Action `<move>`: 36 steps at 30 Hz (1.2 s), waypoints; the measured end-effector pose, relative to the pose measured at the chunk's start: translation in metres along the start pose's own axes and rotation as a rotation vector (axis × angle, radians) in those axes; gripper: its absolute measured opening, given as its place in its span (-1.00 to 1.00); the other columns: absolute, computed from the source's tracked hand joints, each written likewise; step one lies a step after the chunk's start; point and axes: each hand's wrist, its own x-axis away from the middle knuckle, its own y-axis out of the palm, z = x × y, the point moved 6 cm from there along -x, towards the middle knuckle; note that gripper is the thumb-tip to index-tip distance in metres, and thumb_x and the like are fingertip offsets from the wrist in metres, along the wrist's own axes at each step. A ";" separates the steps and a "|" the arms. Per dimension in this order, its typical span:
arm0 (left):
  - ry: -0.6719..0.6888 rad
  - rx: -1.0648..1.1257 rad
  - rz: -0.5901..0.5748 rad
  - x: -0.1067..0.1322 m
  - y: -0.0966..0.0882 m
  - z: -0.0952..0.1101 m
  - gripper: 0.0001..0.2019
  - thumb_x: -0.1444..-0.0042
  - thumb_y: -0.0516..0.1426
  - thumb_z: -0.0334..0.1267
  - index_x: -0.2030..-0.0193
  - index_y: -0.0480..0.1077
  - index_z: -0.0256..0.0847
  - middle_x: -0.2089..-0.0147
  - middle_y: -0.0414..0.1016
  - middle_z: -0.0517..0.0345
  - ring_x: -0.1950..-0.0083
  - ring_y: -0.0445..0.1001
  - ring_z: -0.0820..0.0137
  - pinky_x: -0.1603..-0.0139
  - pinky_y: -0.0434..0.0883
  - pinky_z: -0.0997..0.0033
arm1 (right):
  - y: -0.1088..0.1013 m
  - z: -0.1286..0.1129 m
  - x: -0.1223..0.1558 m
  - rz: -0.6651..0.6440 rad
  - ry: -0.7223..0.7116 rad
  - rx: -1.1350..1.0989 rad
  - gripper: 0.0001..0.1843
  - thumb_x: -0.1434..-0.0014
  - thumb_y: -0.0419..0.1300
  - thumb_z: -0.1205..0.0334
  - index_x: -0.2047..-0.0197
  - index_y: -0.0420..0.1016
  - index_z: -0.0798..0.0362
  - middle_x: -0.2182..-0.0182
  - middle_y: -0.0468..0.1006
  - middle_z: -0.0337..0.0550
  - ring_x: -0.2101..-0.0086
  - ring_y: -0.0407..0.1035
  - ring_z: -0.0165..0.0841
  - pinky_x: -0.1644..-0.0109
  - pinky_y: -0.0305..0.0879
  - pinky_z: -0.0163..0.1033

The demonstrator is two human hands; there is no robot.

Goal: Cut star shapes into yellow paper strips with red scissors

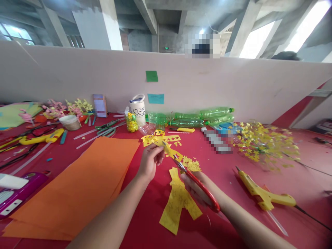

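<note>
My left hand (pixel 151 159) pinches a yellow paper strip (pixel 169 149) that has star shapes cut out of it. In my right hand (pixel 198 185) are red-handled scissors (pixel 199 183), their blades at the strip's right end. Beneath the scissors lies a small heap of cut yellow stars (pixel 191 163). Closer to me, yellow paper strips (pixel 173 204) with drawn star outlines overlap on the red table. Beyond my left hand sit punched-out strips and scraps (pixel 172 138) of the same yellow paper.
Orange sheets (pixel 85 180) cover the table's left. A yellow glue gun (pixel 264 193) and a bunch of yellow stars (pixel 261 141) lie right. Green plastic bottles (pixel 186 117), a white tumbler (pixel 138 109) and a star-filled container (pixel 131 122) line the back. A purple power strip (pixel 23 193) lies left.
</note>
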 end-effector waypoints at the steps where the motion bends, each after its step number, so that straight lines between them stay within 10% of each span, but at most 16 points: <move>1: 0.003 0.005 0.007 -0.001 -0.001 0.000 -0.77 0.05 0.21 -0.25 0.57 0.24 -0.24 0.64 0.32 0.28 0.67 0.17 0.62 0.68 0.01 0.58 | -0.001 0.000 -0.001 -0.002 0.001 0.007 -0.44 -0.13 0.10 -0.26 0.57 0.12 0.04 0.76 0.13 -0.41 0.80 0.03 -0.59 0.75 -0.09 -0.45; 10: 0.031 0.028 0.188 -0.010 -0.020 -0.002 -0.81 0.17 0.28 -0.23 0.42 0.38 -0.20 0.54 0.37 0.33 0.56 0.30 0.58 0.58 0.12 0.58 | -0.004 -0.005 -0.001 -0.032 -0.011 0.033 -0.43 -0.13 0.10 -0.27 0.60 0.13 0.05 0.80 0.10 -0.42 0.80 0.02 -0.57 0.73 -0.08 -0.44; 21: 0.080 -0.117 0.086 -0.013 -0.016 0.004 -0.88 0.11 0.21 -0.23 0.48 0.38 -0.20 0.56 0.32 0.31 0.53 0.28 0.51 0.51 0.18 0.53 | -0.007 -0.003 -0.001 -0.082 -0.007 0.070 -0.47 -0.16 0.11 -0.21 0.57 0.19 0.05 0.79 0.15 -0.40 0.80 0.07 -0.55 0.73 -0.05 -0.43; 27: 0.316 -0.345 0.211 -0.002 -0.016 0.028 -0.87 0.01 0.21 -0.20 0.40 0.36 -0.16 0.55 0.28 0.31 0.54 0.22 0.53 0.52 0.16 0.56 | -0.009 0.002 -0.005 0.014 0.072 -0.048 -0.44 -0.13 0.12 -0.25 0.59 0.13 0.03 0.83 0.13 -0.42 0.83 0.03 -0.55 0.75 -0.04 -0.42; 33: 0.081 -0.569 -0.293 0.017 0.024 0.002 -0.65 -0.16 0.07 -0.02 0.52 0.39 -0.20 0.66 0.27 0.23 0.66 0.18 0.53 0.63 0.10 0.51 | -0.008 0.005 -0.008 0.028 0.006 -0.109 -0.41 -0.18 -0.03 -0.33 0.54 0.20 0.04 0.86 0.16 -0.40 0.85 0.05 -0.52 0.76 -0.03 -0.40; 36: -0.041 -0.502 -0.325 0.017 0.027 -0.016 -0.61 -0.19 -0.01 0.07 0.41 0.40 -0.20 0.66 0.30 0.26 0.72 0.14 0.54 0.68 0.09 0.51 | -0.006 0.002 -0.006 0.013 -0.022 -0.148 -0.42 -0.18 -0.02 -0.32 0.51 0.22 0.04 0.84 0.16 -0.42 0.84 0.05 -0.53 0.76 -0.04 -0.41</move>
